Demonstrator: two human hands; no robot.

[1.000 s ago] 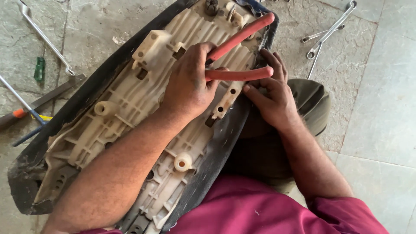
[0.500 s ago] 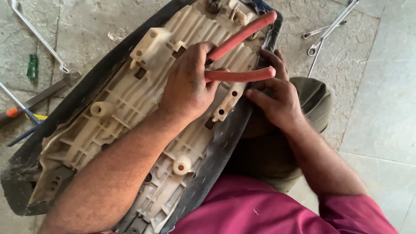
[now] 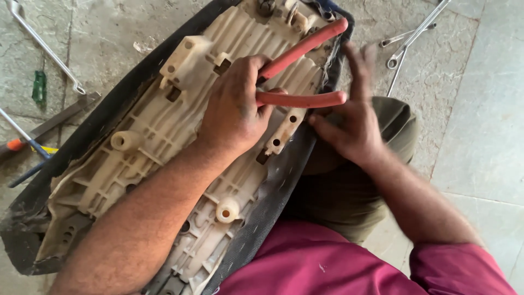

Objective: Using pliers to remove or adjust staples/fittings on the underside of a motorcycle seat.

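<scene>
The light is soft and even daylight — no hard shadows, no glare. The picture is mostly sharp; only the right hand (image 3: 355,123) is blurred by motion.

The right hand (image 3: 352,123) (blurred) has spread open, fingers lifted along the seat edge (image 3: 327,71).

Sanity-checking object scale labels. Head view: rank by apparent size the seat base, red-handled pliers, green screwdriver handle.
1. seat base, fills most of the frame
2. red-handled pliers, in the left hand
3. green screwdriver handle, on the floor farther away, so its smallness is partly distance
</scene>
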